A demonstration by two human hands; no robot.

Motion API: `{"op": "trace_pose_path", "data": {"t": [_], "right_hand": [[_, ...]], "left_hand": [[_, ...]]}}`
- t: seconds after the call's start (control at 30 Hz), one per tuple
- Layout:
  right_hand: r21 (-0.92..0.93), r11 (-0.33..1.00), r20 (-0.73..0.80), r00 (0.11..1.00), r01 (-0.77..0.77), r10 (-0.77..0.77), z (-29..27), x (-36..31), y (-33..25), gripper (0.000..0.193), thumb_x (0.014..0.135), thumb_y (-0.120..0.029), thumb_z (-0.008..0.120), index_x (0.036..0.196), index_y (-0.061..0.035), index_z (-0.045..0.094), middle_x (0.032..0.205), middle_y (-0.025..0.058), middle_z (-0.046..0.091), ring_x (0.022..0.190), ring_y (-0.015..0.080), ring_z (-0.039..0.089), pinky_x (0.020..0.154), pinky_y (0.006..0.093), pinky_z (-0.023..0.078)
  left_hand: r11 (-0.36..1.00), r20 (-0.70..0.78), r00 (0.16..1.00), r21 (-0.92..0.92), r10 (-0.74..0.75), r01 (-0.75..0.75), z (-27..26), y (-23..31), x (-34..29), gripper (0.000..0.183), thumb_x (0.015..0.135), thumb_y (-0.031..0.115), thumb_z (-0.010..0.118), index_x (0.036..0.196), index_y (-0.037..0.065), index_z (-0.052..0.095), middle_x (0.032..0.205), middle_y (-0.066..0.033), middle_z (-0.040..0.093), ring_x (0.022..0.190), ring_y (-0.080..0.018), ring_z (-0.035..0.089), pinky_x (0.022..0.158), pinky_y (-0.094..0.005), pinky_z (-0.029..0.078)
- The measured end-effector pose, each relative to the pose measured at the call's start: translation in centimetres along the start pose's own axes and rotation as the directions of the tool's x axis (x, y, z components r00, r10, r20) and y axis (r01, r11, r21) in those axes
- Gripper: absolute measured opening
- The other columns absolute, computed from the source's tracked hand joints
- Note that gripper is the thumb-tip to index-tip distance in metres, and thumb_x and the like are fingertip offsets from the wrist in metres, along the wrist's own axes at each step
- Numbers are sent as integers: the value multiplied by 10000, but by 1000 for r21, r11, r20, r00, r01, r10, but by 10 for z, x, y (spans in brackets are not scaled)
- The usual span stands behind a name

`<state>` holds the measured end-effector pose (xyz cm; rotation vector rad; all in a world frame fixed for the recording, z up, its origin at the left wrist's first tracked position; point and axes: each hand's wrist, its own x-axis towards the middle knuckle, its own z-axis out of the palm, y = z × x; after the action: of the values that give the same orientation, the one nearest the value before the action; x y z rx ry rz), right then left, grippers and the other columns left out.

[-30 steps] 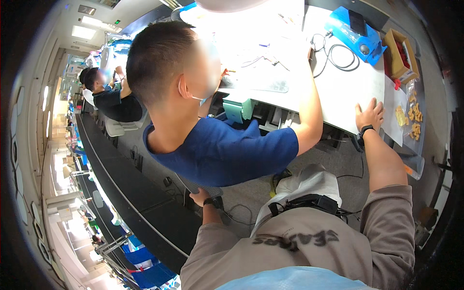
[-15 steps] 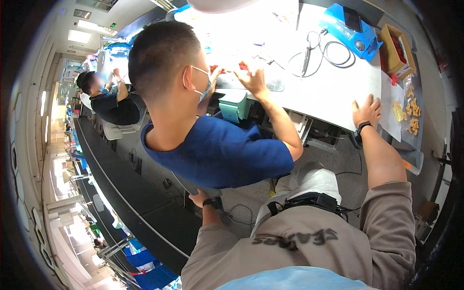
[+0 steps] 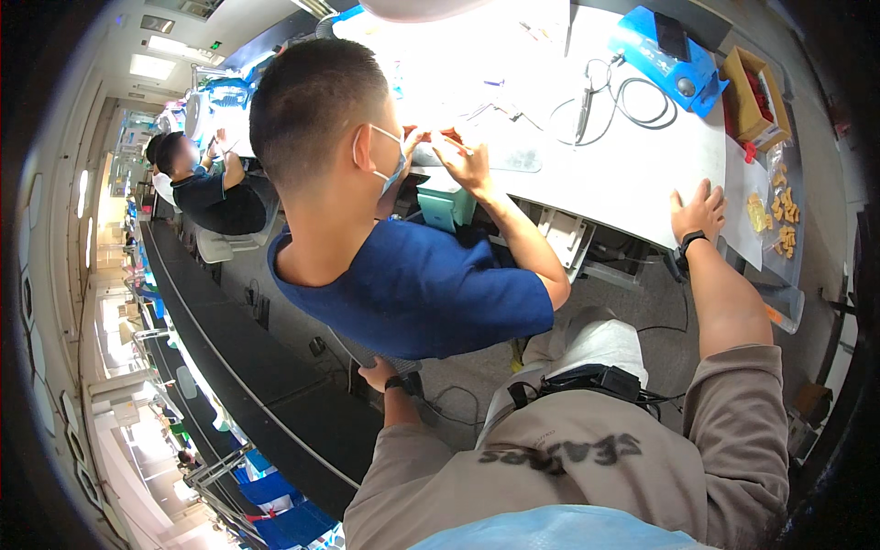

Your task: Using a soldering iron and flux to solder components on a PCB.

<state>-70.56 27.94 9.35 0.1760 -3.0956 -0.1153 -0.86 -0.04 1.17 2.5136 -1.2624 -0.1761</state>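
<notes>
My right hand [image 3: 698,215] lies flat on the white worktable [image 3: 632,183] near its front right edge, fingers spread, holding nothing. Low on the left, my left hand [image 3: 376,374] is closed on the chair back [image 3: 403,365] behind a seated co-worker; its fingers show only in part. This co-worker [image 3: 412,284], in a blue shirt and a mask, sits between my arms and leans over the table. Both of the co-worker's hands [image 3: 463,160] are raised together above a grey mat [image 3: 515,159], around a small reddish piece.
A blue bench unit [image 3: 642,41] with a coiled black cable and pen-like handpiece [image 3: 584,115] stands at the back right. Beside it are a cardboard box [image 3: 741,73] of red parts and several yellowish pieces [image 3: 784,206]. A green bin [image 3: 445,203] sits under the table edge.
The co-worker's right hand has moved left and down, closer to the other hand. My own hands keep their places.
</notes>
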Motion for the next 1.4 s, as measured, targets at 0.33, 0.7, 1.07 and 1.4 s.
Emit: {"op": "trace_pose_path", "data": {"t": [0.33, 0.7, 1.07, 1.4], "right_hand": [[18, 1000, -30, 999, 13, -12, 5, 1, 3, 842, 903, -578, 613, 1558, -135, 323, 1602, 186, 283, 1479, 446, 266, 1147, 584, 315], [13, 1000, -38, 999, 11, -10, 4, 1, 3, 841, 902, -579, 621, 1552, -136, 325, 1596, 186, 290, 1472, 445, 279, 1137, 592, 328], [11, 1000, -15, 1000, 7, -7, -2, -1, 0, 828, 915, -572, 614, 1553, -139, 309, 1594, 183, 282, 1478, 442, 269, 1145, 583, 324], [10, 1000, -27, 1000, 7, -7, 1, -1, 1, 830, 910, -576, 616, 1551, -139, 322, 1595, 182, 286, 1479, 439, 270, 1142, 585, 328]], "left_hand": [[998, -21, 1000, -53, 21, -22, 7, -7, 5, 577, 878, 307, 671, 1321, -24, 505, 1179, -312, 672, 1057, -467, 669, 879, -522, 547], [1000, -26, 1000, -19, 16, -16, 0, 3, -5, 550, 874, 304, 669, 1292, -19, 516, 1167, -313, 673, 1053, -466, 671, 882, -524, 544], [1000, -51, 998, -1, 30, -30, 2, 0, -1, 500, 866, 311, 664, 1228, -8, 534, 1138, -308, 681, 1040, -469, 671, 880, -522, 535], [999, -23, 1000, -50, 20, -21, 1, 0, -1, 527, 871, 294, 662, 1271, -19, 520, 1175, -313, 668, 1072, -462, 663, 902, -517, 531]]}}
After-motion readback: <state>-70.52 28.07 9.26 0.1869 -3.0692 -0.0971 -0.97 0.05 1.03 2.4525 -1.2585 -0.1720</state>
